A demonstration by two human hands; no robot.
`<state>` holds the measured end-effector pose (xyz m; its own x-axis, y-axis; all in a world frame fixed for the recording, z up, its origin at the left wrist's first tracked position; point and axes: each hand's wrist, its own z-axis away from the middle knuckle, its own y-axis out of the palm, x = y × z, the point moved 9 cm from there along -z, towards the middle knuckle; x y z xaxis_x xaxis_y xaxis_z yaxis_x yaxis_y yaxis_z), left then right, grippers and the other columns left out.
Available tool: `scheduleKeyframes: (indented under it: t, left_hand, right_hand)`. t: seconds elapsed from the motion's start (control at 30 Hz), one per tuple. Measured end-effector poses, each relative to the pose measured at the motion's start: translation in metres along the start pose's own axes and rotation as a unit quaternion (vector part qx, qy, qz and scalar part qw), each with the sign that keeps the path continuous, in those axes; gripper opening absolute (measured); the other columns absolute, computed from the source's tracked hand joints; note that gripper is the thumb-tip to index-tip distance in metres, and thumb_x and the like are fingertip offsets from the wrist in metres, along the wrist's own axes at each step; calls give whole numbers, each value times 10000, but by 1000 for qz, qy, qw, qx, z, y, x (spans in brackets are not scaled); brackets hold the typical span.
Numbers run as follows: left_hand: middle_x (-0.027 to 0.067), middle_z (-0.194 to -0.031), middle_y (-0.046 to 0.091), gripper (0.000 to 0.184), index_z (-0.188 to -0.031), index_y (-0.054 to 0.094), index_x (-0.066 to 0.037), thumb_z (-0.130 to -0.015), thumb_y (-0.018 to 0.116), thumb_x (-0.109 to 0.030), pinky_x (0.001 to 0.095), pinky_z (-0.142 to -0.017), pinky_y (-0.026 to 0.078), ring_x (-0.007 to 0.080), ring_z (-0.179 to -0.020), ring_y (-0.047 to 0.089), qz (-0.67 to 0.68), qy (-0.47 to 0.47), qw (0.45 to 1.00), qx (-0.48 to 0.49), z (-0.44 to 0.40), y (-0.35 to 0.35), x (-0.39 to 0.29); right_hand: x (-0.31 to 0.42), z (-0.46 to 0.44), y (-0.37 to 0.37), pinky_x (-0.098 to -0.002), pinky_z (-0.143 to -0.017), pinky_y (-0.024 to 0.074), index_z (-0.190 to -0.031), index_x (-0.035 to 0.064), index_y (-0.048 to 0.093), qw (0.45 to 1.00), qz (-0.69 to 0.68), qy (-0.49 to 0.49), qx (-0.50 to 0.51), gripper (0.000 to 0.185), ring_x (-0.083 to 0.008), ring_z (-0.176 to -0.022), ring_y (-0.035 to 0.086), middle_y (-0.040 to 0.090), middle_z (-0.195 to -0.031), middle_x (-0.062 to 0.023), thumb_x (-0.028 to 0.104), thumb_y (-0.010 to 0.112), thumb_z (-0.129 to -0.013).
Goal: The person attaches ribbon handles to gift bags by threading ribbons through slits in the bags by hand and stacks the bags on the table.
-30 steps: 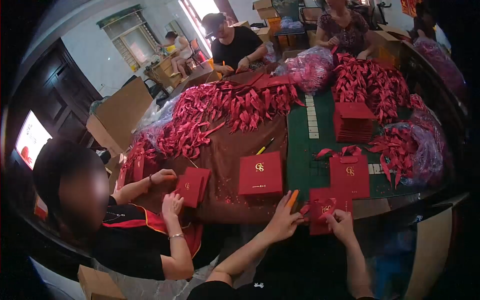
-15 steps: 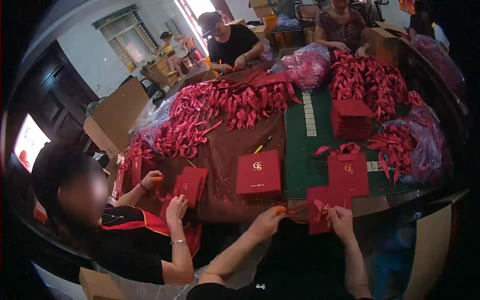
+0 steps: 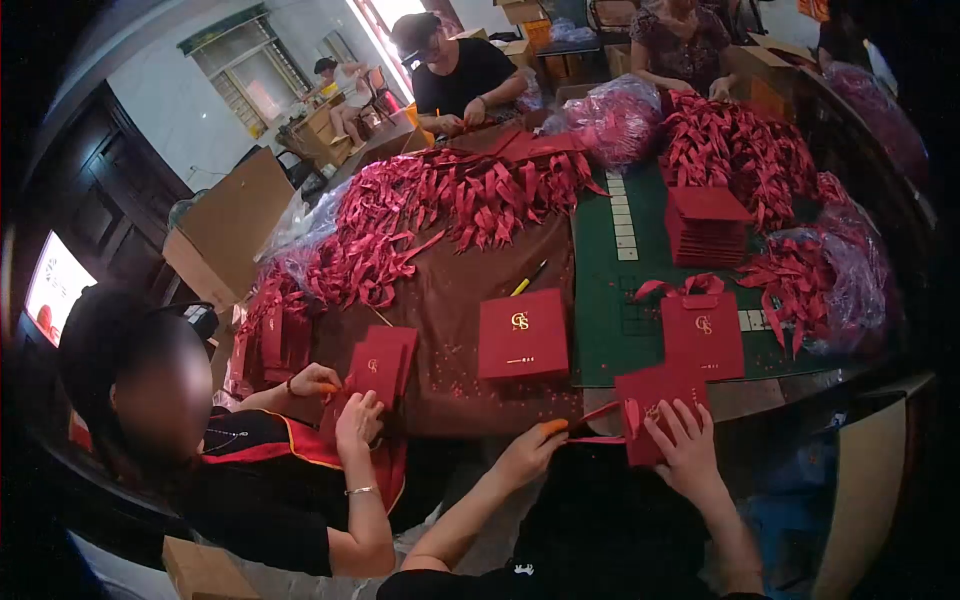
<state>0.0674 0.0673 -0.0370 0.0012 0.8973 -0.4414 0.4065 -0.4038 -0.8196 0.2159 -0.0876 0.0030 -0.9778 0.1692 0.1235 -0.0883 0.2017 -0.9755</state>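
Observation:
My left hand [image 3: 528, 458] is closed on the end of a red ribbon [image 3: 598, 414] that stretches to the left edge of a small red gift bag [image 3: 637, 388] with gold lettering. Something orange [image 3: 553, 426] shows at its fingertips; whether it is a finger cover or a tool, I cannot tell. My right hand [image 3: 688, 450] lies on the front of that bag with its fingers spread, covering part of the lettering. Just behind it, another red bag [image 3: 704, 335] with a ribbon handle [image 3: 690, 287] lies on the green mat [image 3: 610, 350].
A box-like stack of red bags [image 3: 522, 335] sits left of the mat, near a yellow pen [image 3: 528, 279]. Further back are a bag stack [image 3: 708, 228], ribbon heaps [image 3: 470, 195] and plastic-wrapped bundles [image 3: 615, 120]. A co-worker's hands [image 3: 345, 405] handle bags at left; others work across the table.
My right hand has gone from a pinch at the bag's front to lying on it with spread fingers. My left hand has shifted slightly left and down, and the ribbon looks straighter.

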Motion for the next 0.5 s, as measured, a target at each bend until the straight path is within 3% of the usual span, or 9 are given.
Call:
scheduleKeyframes:
  t: [0.03, 0.13, 0.17, 0.23, 0.27, 0.33, 0.4, 0.43, 0.5]
  left_hand:
    - [179, -1102, 598, 260, -1105, 595, 50, -846, 591, 31, 341, -745, 544, 291, -899, 630, -11, 13, 1000, -2, -1, -1, -3]
    - [196, -1044, 609, 240, -1070, 609, 69, -838, 607, 11, 339, -770, 518, 307, -871, 617, 39, -33, 995, -83, -11, -32, -11]
    - [187, -991, 628, 199, -1016, 631, 68, -818, 631, 40, 329, -753, 521, 292, -853, 628, -29, 67, 986, -151, -18, -53, -36]
    - [191, -1005, 626, 191, -1004, 633, 82, -814, 633, 55, 332, -744, 535, 291, -847, 636, 15, 64, 977, -203, -25, -74, -58]
    - [195, -1019, 625, 183, -992, 636, 97, -810, 635, 71, 336, -734, 548, 291, -841, 644, 61, 60, 964, -252, -25, -85, -64]
    - [198, -1011, 636, 187, -991, 649, 82, -805, 649, 67, 337, -763, 546, 282, -855, 648, 50, 16, 961, -272, -31, -91, -64]
    - [168, -1004, 648, 210, -998, 673, 37, -789, 664, 63, 321, -738, 542, 281, -826, 648, -96, 10, 942, -320, -39, -107, -76]
    - [182, -1163, 590, 276, -1066, 664, 19, -792, 663, 59, 337, -816, 512, 293, -980, 609, -57, -10, 948, -312, -39, -99, -63]
    - [202, -1313, 475, 386, -1196, 609, -6, -815, 650, 43, 347, -902, 455, 292, -1139, 514, -123, -104, 936, -314, -51, -97, -65]
  right_hand:
    - [-5, 3, 0, -524, -1054, 319, -1231, 116, 560, 1000, 1, 1, 0, 579, -318, -1326, 336, 411, -1389, -131, 254, 771, -710]
    - [-5, 13, -37, -536, -999, 348, -1153, 83, 600, 989, -67, -39, -124, 470, -318, -1156, 509, 576, -1205, -116, 23, 618, -687]
    - [-1, 14, -64, -522, -967, 368, -1117, 75, 610, 983, -28, -35, -176, 422, -310, -1091, 535, 596, -1140, -104, 20, 614, -698]
    - [8, 21, -112, -489, -840, 422, -1036, 57, 614, 959, 42, -28, -279, 301, -291, -890, 576, 619, -955, -83, 30, 625, -737]
    - [8, 16, -113, -489, -840, 422, -1036, 57, 614, 959, 42, -25, -278, 301, -291, -890, 576, 619, -955, -83, 30, 625, -737]
    - [-5, 23, -136, -436, -710, 435, -983, 80, 622, 904, -60, -17, -424, 196, -262, -762, 560, 591, -842, -64, 85, 644, -788]
    - [-23, -9, -147, -412, -653, 426, -990, 78, 604, 923, -126, 37, -363, 211, -285, -738, 563, 576, -810, -87, 113, 665, -790]
    - [-33, -28, -140, -392, -664, 431, -1006, 70, 587, 933, -122, 28, -338, 234, -308, -753, 565, 580, -822, -111, 136, 666, -796]
    - [-58, -54, -95, -388, -732, 436, -982, 60, 593, 937, -152, 36, -312, 214, -312, -800, 568, 584, -827, -110, 176, 648, -810]
